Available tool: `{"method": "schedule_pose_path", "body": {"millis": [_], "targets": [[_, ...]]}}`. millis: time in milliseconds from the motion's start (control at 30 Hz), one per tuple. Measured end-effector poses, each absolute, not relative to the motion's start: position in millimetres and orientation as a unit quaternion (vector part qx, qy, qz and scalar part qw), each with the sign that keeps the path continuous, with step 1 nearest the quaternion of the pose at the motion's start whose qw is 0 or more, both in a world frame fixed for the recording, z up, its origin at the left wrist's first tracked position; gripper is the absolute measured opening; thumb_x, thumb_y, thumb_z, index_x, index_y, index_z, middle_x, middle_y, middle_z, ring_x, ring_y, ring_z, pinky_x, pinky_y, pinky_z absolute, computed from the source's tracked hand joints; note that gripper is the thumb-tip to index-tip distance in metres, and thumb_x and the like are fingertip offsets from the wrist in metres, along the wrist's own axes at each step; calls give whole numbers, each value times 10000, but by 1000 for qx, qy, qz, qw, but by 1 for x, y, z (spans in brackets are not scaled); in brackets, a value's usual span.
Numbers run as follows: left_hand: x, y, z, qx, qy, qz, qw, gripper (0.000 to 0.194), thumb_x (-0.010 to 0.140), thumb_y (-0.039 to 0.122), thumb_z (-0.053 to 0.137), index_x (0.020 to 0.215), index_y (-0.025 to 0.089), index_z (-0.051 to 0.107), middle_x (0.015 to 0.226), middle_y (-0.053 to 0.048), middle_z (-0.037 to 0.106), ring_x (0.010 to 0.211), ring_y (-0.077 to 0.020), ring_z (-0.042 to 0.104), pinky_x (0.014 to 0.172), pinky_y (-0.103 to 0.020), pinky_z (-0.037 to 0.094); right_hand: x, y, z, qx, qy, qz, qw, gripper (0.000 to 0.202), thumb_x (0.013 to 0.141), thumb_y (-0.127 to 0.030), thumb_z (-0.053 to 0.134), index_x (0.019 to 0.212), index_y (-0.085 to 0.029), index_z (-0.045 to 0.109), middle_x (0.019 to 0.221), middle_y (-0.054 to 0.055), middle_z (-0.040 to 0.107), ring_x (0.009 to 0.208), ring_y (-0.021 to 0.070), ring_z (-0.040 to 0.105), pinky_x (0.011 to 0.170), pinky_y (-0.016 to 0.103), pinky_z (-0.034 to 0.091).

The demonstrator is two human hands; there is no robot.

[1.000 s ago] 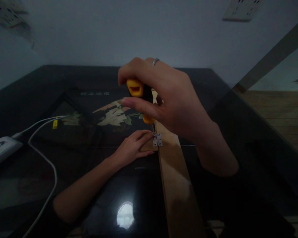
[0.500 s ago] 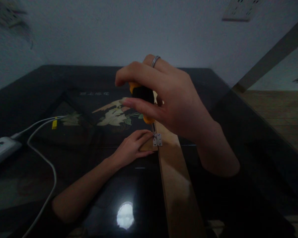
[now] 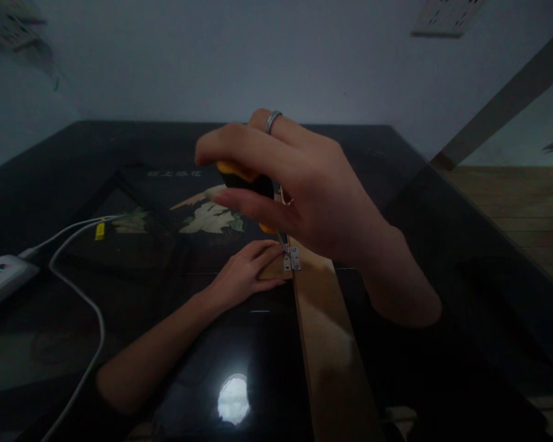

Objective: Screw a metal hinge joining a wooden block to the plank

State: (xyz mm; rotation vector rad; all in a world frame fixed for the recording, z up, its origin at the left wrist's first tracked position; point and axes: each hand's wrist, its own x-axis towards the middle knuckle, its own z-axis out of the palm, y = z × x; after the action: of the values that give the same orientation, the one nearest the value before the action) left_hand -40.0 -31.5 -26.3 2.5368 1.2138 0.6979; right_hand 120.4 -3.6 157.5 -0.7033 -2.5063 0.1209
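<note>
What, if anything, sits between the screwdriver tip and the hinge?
Nothing visible. The right hand grips the screwdriver, whose shaft runs straight down to the hinge. The left hand presses the small wood piece beside it, left of the tip's path.

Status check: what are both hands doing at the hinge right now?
Right hand grips screwdriver, tip at hinge. Left hand flat on small wood piece beside plank. Nothing blocking.
</note>
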Motion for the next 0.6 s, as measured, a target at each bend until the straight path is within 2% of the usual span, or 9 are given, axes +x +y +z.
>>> {"method": "schedule_pose_path", "body": {"millis": [100, 167, 367, 467, 600], "targets": [[-40, -32, -26, 869, 415, 240, 122, 549, 848, 480, 567, 1324, 234, 449, 1288, -114, 512, 1181, -283, 501, 944, -458, 483, 127, -2, 158, -198, -936, 97, 272, 377, 941, -218, 385, 1309, -182, 461, 1138, 24, 593, 989, 128, 567, 968, 288, 436], [-40, -32, -27, 869, 413, 242, 123, 554, 849, 473, 569, 1333, 240, 437, 1295, -113, 506, 1185, -283, 498, 942, -464, 483, 129, 0, 157, -172, -939, 107, 276, 377, 934, -170, 390, 1304, -157, 461, 1116, 18, 608, 1002, 111, 556, 977, 265, 428], [-41, -31, -29, 868, 410, 250, 122, 555, 840, 457, 589, 1324, 222, 451, 1284, -123, 513, 1179, -284, 500, 950, -454, 479, 118, -2, 155, -271, -926, 31, 263, 415, 899, -337, 508, 1311, -297, 484, 1168, 22, 545, 998, 168, 559, 945, 335, 463], [-40, -31, -29, 868, 414, 247, 122, 551, 837, 451, 595, 1315, 210, 465, 1279, -126, 517, 1171, -285, 508, 943, -450, 485, 117, -4, 155, -259, -927, 32, 270, 405, 912, -366, 473, 1302, -259, 494, 1177, 45, 533, 1018, 176, 546, 931, 332, 472], [-40, -32, -27, 865, 419, 248, 124, 541, 831, 435, 610, 1313, 231, 475, 1270, -113, 529, 1161, -282, 522, 932, -448, 493, 126, -3, 156, -223, -933, 100, 264, 390, 962, -264, 304, 1318, -233, 462, 1177, 22, 578, 1049, 132, 558, 939, 281, 469]]}}
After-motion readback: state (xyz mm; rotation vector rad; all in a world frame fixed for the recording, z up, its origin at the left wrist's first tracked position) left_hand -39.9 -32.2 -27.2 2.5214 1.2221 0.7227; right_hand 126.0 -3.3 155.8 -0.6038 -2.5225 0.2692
